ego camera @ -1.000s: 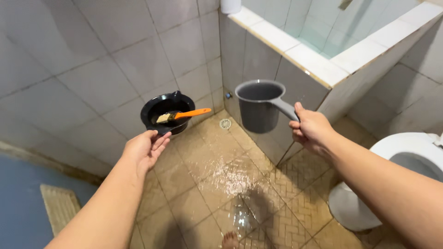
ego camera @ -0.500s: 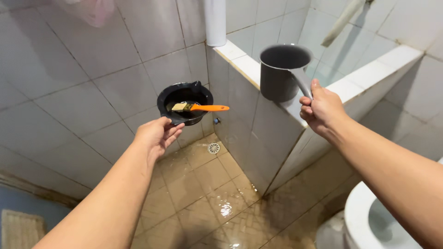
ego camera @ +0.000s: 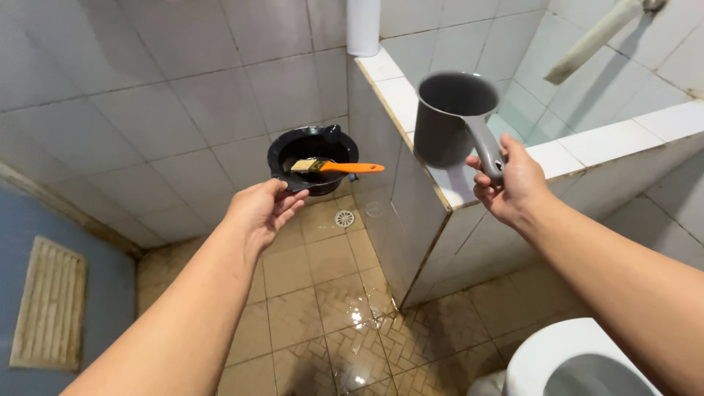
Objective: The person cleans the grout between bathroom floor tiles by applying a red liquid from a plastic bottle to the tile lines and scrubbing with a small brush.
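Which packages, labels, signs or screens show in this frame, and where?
None in view: no package, label, sign or screen. Only unmarked items: the left hand holds a black plastic bowl with an orange-handled brush; the right hand holds a grey plastic dipper.

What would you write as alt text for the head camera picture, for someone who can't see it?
A person's left hand holds a round black bowl with an orange-handled brush lying across it, while the right hand grips the handle of a grey plastic water dipper above a white-tiled basin wall. Below are a wet brown tiled floor and a white toilet.
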